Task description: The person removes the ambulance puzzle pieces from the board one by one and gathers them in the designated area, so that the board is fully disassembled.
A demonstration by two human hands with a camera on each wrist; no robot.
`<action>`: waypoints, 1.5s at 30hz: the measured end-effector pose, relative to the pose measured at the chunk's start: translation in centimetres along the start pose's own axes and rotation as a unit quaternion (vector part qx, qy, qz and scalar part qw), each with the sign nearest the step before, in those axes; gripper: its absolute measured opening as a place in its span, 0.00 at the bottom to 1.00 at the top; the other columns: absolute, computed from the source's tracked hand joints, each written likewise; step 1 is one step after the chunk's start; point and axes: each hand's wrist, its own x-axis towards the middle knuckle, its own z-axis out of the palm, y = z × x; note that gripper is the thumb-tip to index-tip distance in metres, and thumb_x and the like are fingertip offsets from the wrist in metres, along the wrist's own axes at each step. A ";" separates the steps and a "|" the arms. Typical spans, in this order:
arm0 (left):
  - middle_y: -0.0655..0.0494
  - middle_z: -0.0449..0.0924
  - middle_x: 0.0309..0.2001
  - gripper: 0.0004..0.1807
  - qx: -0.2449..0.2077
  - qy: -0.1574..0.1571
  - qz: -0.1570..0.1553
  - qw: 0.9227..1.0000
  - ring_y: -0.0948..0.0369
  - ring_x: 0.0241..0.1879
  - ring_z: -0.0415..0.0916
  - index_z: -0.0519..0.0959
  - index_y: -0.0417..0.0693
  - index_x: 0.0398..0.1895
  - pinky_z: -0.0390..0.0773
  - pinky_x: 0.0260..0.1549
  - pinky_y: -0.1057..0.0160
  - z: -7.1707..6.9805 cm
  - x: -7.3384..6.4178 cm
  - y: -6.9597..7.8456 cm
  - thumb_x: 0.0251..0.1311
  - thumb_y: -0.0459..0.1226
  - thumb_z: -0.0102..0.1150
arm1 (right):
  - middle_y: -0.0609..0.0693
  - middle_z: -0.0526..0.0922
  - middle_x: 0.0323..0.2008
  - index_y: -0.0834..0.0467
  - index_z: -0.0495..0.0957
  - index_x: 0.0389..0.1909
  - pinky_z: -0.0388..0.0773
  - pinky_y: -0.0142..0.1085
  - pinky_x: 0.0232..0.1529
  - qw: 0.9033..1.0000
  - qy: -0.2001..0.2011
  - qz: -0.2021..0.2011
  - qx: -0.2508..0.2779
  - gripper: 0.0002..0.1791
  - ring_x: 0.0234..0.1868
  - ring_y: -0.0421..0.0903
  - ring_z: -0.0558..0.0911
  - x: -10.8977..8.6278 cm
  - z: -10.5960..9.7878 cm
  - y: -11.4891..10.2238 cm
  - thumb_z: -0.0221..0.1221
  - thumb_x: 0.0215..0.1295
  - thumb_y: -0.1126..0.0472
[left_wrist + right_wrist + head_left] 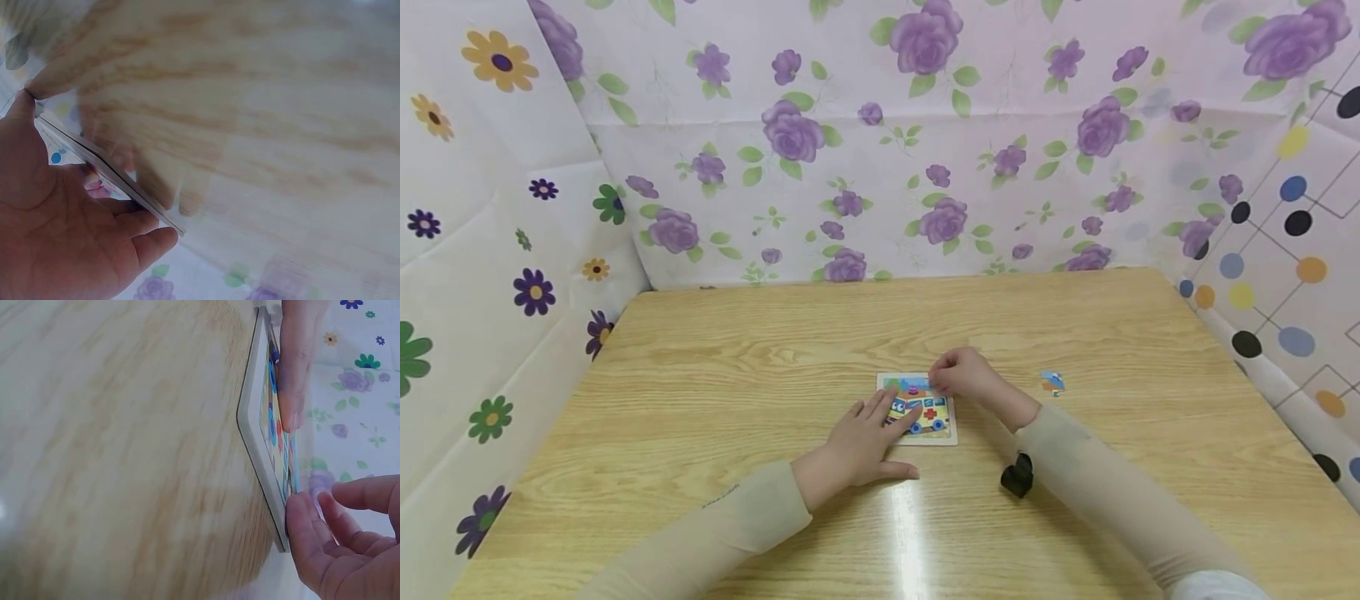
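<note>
Two tan sleeves come in from the near side, the left sleeve [700, 533] on the left and the right sleeve [1120, 492] on the right. A bright stripe of light [906, 533] shines on the wooden table [760, 333] between them. A small black thing [1017, 476] is just beside the right sleeve; I cannot tell if it sits on the table or is stuck to the arm.

A bit farther is the left hand [863, 442]. It is spread flat, with its fingers on the left part of a picture puzzle [928, 415] and its thumb sticking out to the right on the near side.

The puzzle lies flat in the middle of the table and has a white rim [936, 443]. It shows a yellow bus [942, 414] with eyes, blue wheels and a red cross.

The right hand [972, 375] is apart from the left one. Its fingers are bent and touch the puzzle at the far right corner. I cannot tell if they pinch a bit of it. To the right of that hand, a loose puzzle piece [1052, 382] with blue and orange on it lies on the table.

Past the table, the far cloth [850, 75] has purple roses and green leaves. The left cloth [460, 167] has flowers, and the right cloth [1277, 233] has colored dots and lines.
</note>
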 end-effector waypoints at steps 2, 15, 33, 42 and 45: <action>0.41 0.40 0.75 0.46 -0.001 0.002 0.001 1.000 0.48 0.74 0.43 0.49 0.62 0.76 0.58 0.67 0.45 0.0 0.0 0.0 0.57 0.69 0.43 | 0.56 0.82 0.34 0.68 0.80 0.39 0.82 0.35 0.37 1.000 0.008 0.009 0.003 0.09 0.33 0.43 0.82 0.1 0.1 -0.1 0.56 0.64 0.66; 0.42 0.40 0.76 0.46 0.000 0.001 -0.004 1.000 0.48 0.74 0.42 0.49 0.62 0.76 0.59 0.66 0.45 0.0 0.0 0.0 0.57 0.70 0.42 | 0.51 0.77 0.26 0.65 0.80 0.37 0.72 0.29 0.25 0.998 0.025 0.014 -0.054 0.07 0.26 0.41 0.73 0.3 0.9 -0.8 0.59 0.61 0.65; 0.42 0.39 0.76 0.46 0.011 -0.003 -0.004 1.000 0.49 0.75 0.42 0.47 0.63 0.76 0.59 0.66 0.45 -0.1 -0.1 0.2 0.57 0.70 0.41 | 0.49 0.76 0.23 0.65 0.82 0.36 0.72 0.32 0.27 0.996 0.016 -0.042 -0.080 0.09 0.25 0.43 0.72 -0.5 -1.1 -0.8 0.57 0.64 0.63; 0.42 0.40 0.76 0.47 0.012 -0.001 -0.002 1.000 0.49 0.74 0.42 0.48 0.62 0.76 0.60 0.66 0.45 -0.1 -0.1 0.2 0.57 0.70 0.41 | 0.52 0.79 0.29 0.68 0.79 0.41 0.79 0.39 0.36 0.997 0.006 -0.035 -0.066 0.11 0.31 0.44 0.75 -1.8 -4.6 -0.3 0.55 0.67 0.63; 0.42 0.41 0.76 0.46 0.013 0.001 -0.002 1.000 0.49 0.74 0.43 0.48 0.62 0.76 0.60 0.66 0.46 -0.1 -0.1 0.1 0.57 0.70 0.41 | 0.53 0.79 0.30 0.68 0.79 0.42 0.80 0.42 0.39 0.997 0.013 -0.036 -0.074 0.12 0.32 0.44 0.76 -2.1 -5.7 -0.1 0.55 0.67 0.62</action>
